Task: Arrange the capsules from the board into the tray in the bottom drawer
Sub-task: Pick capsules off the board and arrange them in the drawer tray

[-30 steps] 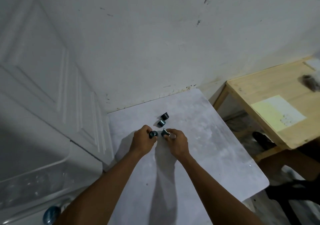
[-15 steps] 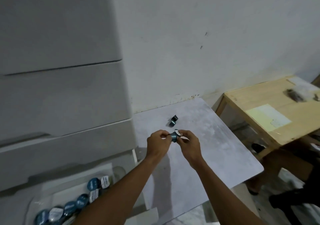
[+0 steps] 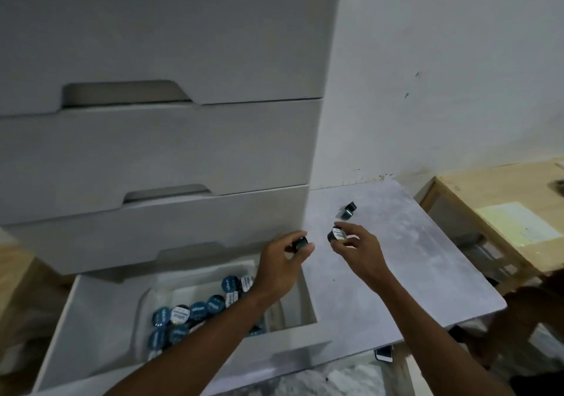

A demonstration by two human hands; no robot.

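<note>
My left hand [image 3: 282, 259] holds a dark capsule [image 3: 299, 243] over the back right corner of the open bottom drawer [image 3: 91, 313]. My right hand [image 3: 358, 247] pinches another capsule [image 3: 337, 234], its white label facing up, above the left edge of the grey board [image 3: 412, 267]. Two more dark capsules [image 3: 348, 210] lie together near the board's far edge. Inside the drawer a clear tray [image 3: 143, 304] holds several blue and white-topped capsules [image 3: 195, 311] in rows; my left forearm hides part of them.
The white drawer unit [image 3: 158, 157] stands at left with its upper drawers closed. A wooden table [image 3: 503, 212] with a yellow paper stands at right. A phone [image 3: 384, 354] lies on the floor below the board's near edge.
The view has swung left and down toward the drawer. My hands have parted, each carrying a capsule, and the left one has moved off the board to over the drawer.
</note>
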